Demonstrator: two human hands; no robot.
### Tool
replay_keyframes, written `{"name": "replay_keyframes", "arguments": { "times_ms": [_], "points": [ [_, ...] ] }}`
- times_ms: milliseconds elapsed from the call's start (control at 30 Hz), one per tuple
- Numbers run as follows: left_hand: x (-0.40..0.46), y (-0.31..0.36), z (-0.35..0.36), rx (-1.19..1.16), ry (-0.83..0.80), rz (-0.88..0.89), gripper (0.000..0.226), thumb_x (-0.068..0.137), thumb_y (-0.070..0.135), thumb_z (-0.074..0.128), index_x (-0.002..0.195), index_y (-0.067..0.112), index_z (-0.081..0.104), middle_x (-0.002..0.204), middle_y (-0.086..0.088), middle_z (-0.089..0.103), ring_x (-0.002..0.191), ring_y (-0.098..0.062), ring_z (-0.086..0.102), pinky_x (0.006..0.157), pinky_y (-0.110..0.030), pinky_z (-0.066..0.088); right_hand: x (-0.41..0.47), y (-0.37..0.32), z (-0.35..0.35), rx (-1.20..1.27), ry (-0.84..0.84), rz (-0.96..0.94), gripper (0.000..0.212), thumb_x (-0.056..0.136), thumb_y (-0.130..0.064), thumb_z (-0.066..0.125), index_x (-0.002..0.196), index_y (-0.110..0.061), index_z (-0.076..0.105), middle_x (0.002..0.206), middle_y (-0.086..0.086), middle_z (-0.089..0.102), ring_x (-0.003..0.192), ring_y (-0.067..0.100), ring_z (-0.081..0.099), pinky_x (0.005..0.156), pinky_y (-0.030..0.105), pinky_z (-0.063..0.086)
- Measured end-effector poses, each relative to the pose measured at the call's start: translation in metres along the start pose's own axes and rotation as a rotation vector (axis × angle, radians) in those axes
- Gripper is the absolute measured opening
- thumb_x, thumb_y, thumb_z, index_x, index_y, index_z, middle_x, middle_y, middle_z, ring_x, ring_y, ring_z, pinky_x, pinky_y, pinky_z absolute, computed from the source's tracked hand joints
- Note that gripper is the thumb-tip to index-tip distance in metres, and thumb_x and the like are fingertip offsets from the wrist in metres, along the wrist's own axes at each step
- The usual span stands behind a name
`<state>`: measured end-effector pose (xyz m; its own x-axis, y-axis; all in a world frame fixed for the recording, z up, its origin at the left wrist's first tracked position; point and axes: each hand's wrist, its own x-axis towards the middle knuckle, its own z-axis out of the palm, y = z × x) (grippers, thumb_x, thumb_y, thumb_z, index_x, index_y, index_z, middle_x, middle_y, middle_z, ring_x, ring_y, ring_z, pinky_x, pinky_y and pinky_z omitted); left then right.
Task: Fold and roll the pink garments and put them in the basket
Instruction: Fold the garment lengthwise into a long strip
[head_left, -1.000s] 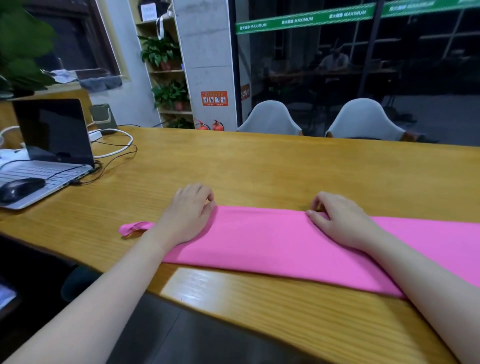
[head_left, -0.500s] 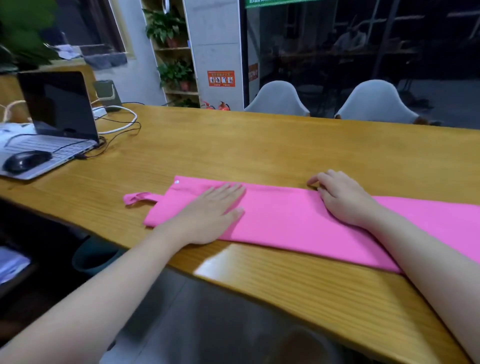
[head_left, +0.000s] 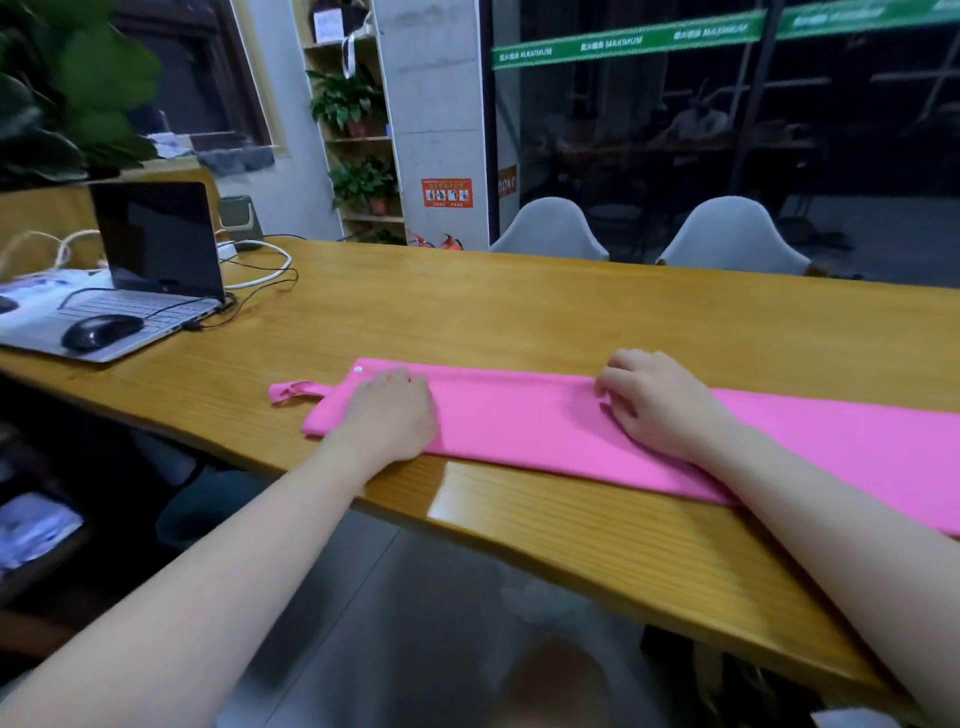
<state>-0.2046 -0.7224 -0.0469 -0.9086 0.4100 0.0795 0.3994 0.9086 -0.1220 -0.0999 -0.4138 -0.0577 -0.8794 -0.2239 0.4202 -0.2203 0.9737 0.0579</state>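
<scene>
Pink garment (head_left: 545, 421) lengthwise left-right

Dim room, tabletop (head_left: 519, 322) glare, warped edges

One pink garment (head_left: 545, 421) – two chairs (head_left: 550, 231) (white).

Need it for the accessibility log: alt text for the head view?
A person's left hand and right hand rest on a pink garment folded into a long strip on a wooden table; an open laptop sits far left.
</scene>
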Motion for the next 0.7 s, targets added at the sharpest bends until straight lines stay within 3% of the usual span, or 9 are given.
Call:
{"name": "replay_keyframes", "arguments": {
  "times_ms": [67, 133, 200, 267, 333, 433, 500, 600, 700],
  "points": [
    [-0.025, 0.057, -0.014, -0.052, -0.033, 0.059, 0.039, 0.101, 0.027, 0.038, 0.129, 0.006, 0.055, 0.132, -0.019, 0.056, 0.124, -0.039, 0.054, 0.103, -0.048, 0.044, -0.016, 0.003, -0.008, -0.078, -0.077, -0.061, 0.027, 0.094, -0.025, 0.041, 0.092, -0.015, 0.066, 0.088, 0.006, 0.060, 0.077, 0.033, 0.061, 0.066, 0.042, 0.050],
    [-0.042, 0.124, -0.020, -0.109, -0.154, 0.150, 0.053, 0.096, 0.032, 0.032, 0.137, 0.002, 0.049, 0.141, -0.022, 0.051, 0.129, -0.043, 0.048, 0.108, -0.052, 0.041, -0.032, 0.008, -0.015, -0.097, -0.119, -0.063, 0.034, 0.097, -0.027, 0.036, 0.097, -0.013, 0.066, 0.089, 0.006, 0.060, 0.077, 0.032, 0.063, 0.064, 0.039, 0.049],
    [-0.040, 0.177, -0.024, -0.200, -0.307, 0.083, 0.069, 0.100, 0.041, 0.025, 0.153, -0.004, 0.028, 0.158, -0.033, 0.025, 0.144, -0.051, 0.025, 0.117, -0.066, 0.022, -0.044, 0.019, -0.020, -0.079, -0.142, -0.036, 0.034, 0.098, -0.027, 0.036, 0.107, -0.013, 0.066, 0.098, 0.007, 0.062, 0.086, 0.031, 0.064, 0.069, 0.039, 0.051],
    [-0.022, 0.198, -0.027, -0.321, -0.362, -0.047, 0.087, 0.103, 0.060, 0.019, 0.158, -0.005, 0.006, 0.164, -0.034, -0.001, 0.152, -0.051, -0.001, 0.115, -0.075, 0.000, -0.055, 0.036, -0.022, -0.019, -0.203, -0.002, 0.034, 0.100, -0.019, 0.044, 0.126, -0.014, 0.065, 0.123, 0.007, 0.063, 0.111, 0.028, 0.062, 0.095, 0.036, 0.051],
    [0.006, 0.198, -0.021, -0.311, -0.329, -0.033, 0.103, 0.096, 0.076, 0.015, 0.159, -0.003, -0.004, 0.166, -0.028, -0.011, 0.153, -0.046, -0.012, 0.113, -0.076, -0.008, -0.065, 0.057, -0.022, 0.089, -0.276, 0.055, 0.042, 0.105, -0.018, 0.045, 0.147, -0.021, 0.054, 0.151, -0.001, 0.050, 0.138, 0.016, 0.046, 0.118, 0.023, 0.027],
    [0.058, 0.190, -0.007, -0.240, -0.318, 0.101, 0.112, 0.088, 0.086, 0.016, 0.160, 0.004, -0.009, 0.167, -0.019, -0.016, 0.155, -0.038, -0.014, 0.116, -0.073, -0.007, -0.070, 0.082, -0.020, 0.224, -0.383, 0.175, 0.049, 0.109, -0.038, 0.035, 0.158, -0.036, 0.031, 0.164, -0.017, 0.025, 0.149, -0.002, 0.019, 0.123, 0.017, 0.004],
    [0.097, 0.186, -0.004, -0.205, -0.319, 0.221, 0.112, 0.086, 0.088, 0.017, 0.161, 0.009, -0.009, 0.169, -0.014, -0.016, 0.156, -0.033, -0.013, 0.119, -0.069, -0.005, -0.066, 0.097, -0.017, 0.223, -0.429, 0.185, 0.058, 0.104, -0.052, 0.028, 0.160, -0.040, 0.020, 0.164, -0.022, 0.013, 0.149, -0.008, 0.008, 0.118, 0.009, -0.006],
    [0.156, 0.183, -0.004, -0.177, -0.275, 0.373, 0.106, 0.087, 0.087, 0.021, 0.163, 0.017, -0.004, 0.170, -0.006, -0.011, 0.157, -0.025, -0.009, 0.123, -0.062, -0.001, -0.051, 0.115, -0.009, 0.201, -0.463, 0.186, 0.070, 0.097, -0.066, 0.022, 0.161, -0.042, 0.010, 0.166, -0.022, 0.000, 0.151, -0.006, -0.003, 0.115, 0.009, -0.012],
    [0.218, 0.191, 0.005, -0.183, -0.216, 0.454, 0.099, 0.086, 0.087, 0.022, 0.164, 0.028, 0.003, 0.171, 0.003, -0.004, 0.157, -0.015, -0.004, 0.126, -0.053, -0.001, -0.028, 0.136, 0.009, 0.182, -0.444, 0.238, 0.071, 0.100, -0.065, 0.024, 0.162, -0.038, 0.008, 0.169, -0.016, -0.002, 0.153, -0.003, -0.005, 0.118, 0.015, -0.010]
  ]
}}
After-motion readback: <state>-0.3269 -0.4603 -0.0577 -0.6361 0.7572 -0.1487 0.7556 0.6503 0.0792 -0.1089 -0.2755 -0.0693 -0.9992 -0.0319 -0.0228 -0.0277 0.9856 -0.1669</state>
